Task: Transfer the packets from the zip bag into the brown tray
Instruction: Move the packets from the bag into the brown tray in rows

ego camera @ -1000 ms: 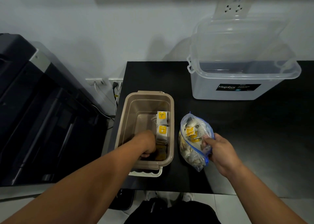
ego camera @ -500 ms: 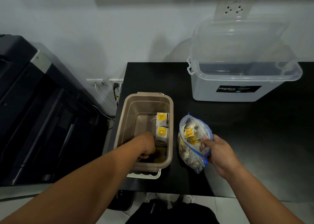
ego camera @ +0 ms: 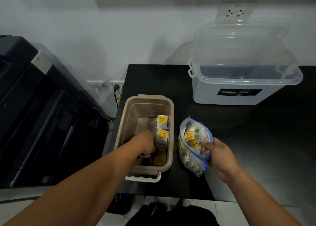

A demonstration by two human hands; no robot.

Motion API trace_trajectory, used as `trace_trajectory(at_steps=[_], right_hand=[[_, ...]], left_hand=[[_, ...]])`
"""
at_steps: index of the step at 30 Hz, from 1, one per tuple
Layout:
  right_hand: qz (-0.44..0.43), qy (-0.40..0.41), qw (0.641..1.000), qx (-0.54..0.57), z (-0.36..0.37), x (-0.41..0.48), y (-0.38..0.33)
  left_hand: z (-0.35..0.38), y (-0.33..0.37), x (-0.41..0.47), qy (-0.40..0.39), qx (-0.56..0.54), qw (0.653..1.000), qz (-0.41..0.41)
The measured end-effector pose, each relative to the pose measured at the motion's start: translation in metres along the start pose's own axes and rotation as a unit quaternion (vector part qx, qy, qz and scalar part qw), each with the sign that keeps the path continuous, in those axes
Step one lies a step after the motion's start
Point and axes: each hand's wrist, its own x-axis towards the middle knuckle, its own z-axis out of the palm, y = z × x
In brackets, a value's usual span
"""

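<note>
Hands working over a black worktop (ego camera: 256,148), as I am watching from my remote station. At far left a dark office machine (ego camera: 42,114) is standing beside the worktop, with wall sockets (ego camera: 95,84) showing in the gap behind it. Next, the brown tray (ego camera: 136,116) is sitting at the worktop's left edge, and white packets (ego camera: 162,123) with yellow labels are lying in a row along its right inner wall. The left hand (ego camera: 145,145) is reaching down into the tray's near end, knuckles up and fingers curled under. I cannot tell whether it is pinching anything, as the fingertips are hiding beneath it.

Just beside the tray, the zip bag (ego camera: 191,159) is lying on the worktop, mouth gaping towards the wall and more packets filling it. The right hand (ego camera: 218,155) is pinching the bag's blue-striped rim on its right side. Far right and well back, a clear storage box (ego camera: 239,97) labelled Megabox is standing open, its lid (ego camera: 239,42) leaning against the wall.
</note>
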Motion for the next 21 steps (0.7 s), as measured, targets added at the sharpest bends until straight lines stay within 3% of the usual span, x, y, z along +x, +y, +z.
trace_trajectory(at_steps=[6,12,16,19,21], right_hand=[[-0.002,0.005,1.0,-0.002,0.001,0.001,0.0],[-0.004,0.011,1.0,-0.016,-0.001,0.001,0.001],[-0.023,0.021,0.999,-0.045,-0.003,0.0,0.0],[-0.043,0.027,0.997,-0.061,-0.005,-0.002,0.001],[-0.047,0.026,0.996,-0.066,-0.005,-0.003,0.002]], left_hand=[[0.002,0.001,0.002,-0.016,-0.022,0.999,-0.044],[-0.012,-0.002,-0.017,-0.018,0.015,0.999,-0.022],[-0.041,0.012,-0.056,0.096,0.04,0.993,0.052],[-0.058,0.033,-0.097,0.225,0.023,0.966,0.123],[-0.06,0.051,-0.117,0.267,0.002,0.944,0.193]])
